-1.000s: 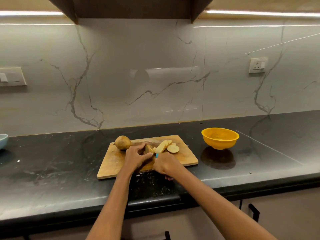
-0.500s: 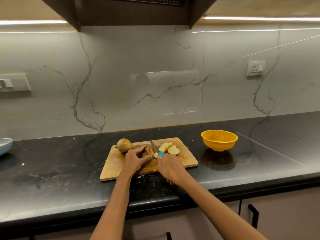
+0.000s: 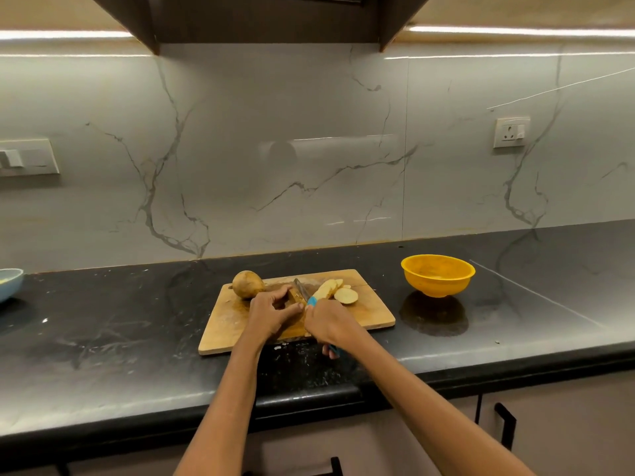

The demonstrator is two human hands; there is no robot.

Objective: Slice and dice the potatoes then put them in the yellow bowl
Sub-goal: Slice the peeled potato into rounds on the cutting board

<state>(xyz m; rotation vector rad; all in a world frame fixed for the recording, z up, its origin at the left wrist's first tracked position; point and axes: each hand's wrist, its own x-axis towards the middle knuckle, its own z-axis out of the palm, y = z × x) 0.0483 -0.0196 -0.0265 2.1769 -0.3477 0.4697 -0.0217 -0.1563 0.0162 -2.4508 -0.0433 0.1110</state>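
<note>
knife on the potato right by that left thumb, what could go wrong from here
The left hand holds the potato piece with its thumb right beside the knife, so a slip could nick it. The cut slices are piled beside the blade and could get pushed around the cutting board.

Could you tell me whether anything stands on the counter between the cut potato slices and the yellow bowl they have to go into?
Nothing visible does. The potato slices lie at the right end of the cutting board, and only bare black counter separates the board's edge from the yellow bowl.
</note>
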